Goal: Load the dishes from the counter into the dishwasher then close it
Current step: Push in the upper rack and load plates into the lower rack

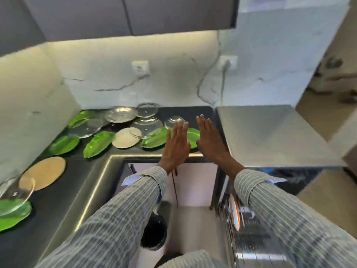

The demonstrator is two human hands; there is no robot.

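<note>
- Counter (pixel 63 182), dark and L-shaped, fills the picture from seven to twelve o'clock, with dishes spread loosely along its back edge, where they can be picked off singly.
- Dishwasher (pixel 249 225) stands open at about four o'clock, its rack pulled out below the steel worktop (pixel 270 136); at least one white plate (pixel 234 213) stands on edge in it, so I judge the loading begun but far from done.
- Green leaf-shaped plates (pixel 98 145) lie from nine to eleven o'clock, some partly under clear glass plates (pixel 146 125), which will have to come off first.
- Tan round plate (pixel 43 173) sits apart at nine o'clock; a pale one (pixel 125 140) lies nearer the centre.
- Left hand (pixel 176 146) is stretched flat, fingers straight, holding nothing, over a green plate (pixel 193 136) near the counter's corner.
- Right hand (pixel 209 139) is likewise flat and empty, just beside the left, fingertips toward twelve o'clock.
- Small glass bowl (pixel 174 120), upside down, sits just beyond the left fingertips; both hands look aimed at this nearest cluster, closest to the rack.
</note>
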